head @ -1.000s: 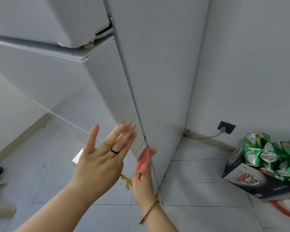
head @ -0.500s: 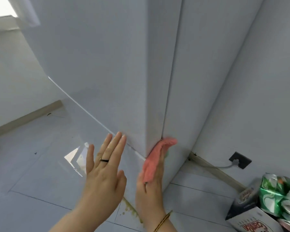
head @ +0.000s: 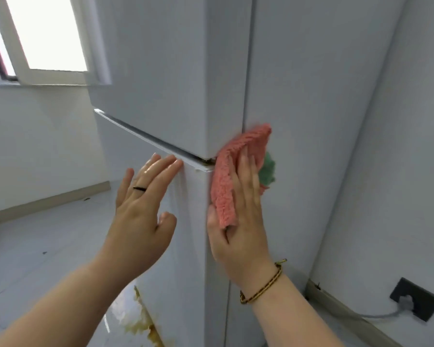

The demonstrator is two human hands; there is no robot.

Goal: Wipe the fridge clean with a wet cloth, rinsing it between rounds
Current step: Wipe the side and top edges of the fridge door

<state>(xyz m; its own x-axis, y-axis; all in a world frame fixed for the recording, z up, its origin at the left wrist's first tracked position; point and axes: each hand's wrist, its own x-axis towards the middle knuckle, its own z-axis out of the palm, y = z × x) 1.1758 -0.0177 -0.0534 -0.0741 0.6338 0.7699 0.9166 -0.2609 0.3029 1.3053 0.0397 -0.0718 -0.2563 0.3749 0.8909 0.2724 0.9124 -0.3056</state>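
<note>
Fingers (head: 247,176) of your right hand (head: 241,221) are lying straight and flat, released rather than clenched, and are pressing a pink cloth (head: 226,176) against the side panel of the white fridge (head: 298,108). You are holding the cloth at the front corner, level with the seam (head: 145,139) between the upper door (head: 156,71) and the lower door (head: 188,246). One edge is folding over your index finger toward the thumb, and a green patch (head: 267,171) is showing beyond the fingertips. A braided bracelet (head: 263,284) is circling that wrist. Your left hand (head: 140,209) is spreading open, grasping nothing, with its fingers (head: 161,171) reaching the top of the lower door just under the seam; whether they are touching it cannot be told. A black ring (head: 139,188) is sitting on one finger. Brown stains (head: 145,326) are marking the foot of the lower door. A window (head: 48,33) is glowing at upper left, and a grey cable (head: 376,315) is running into a dark wall socket (head: 415,299) at lower right.
</note>
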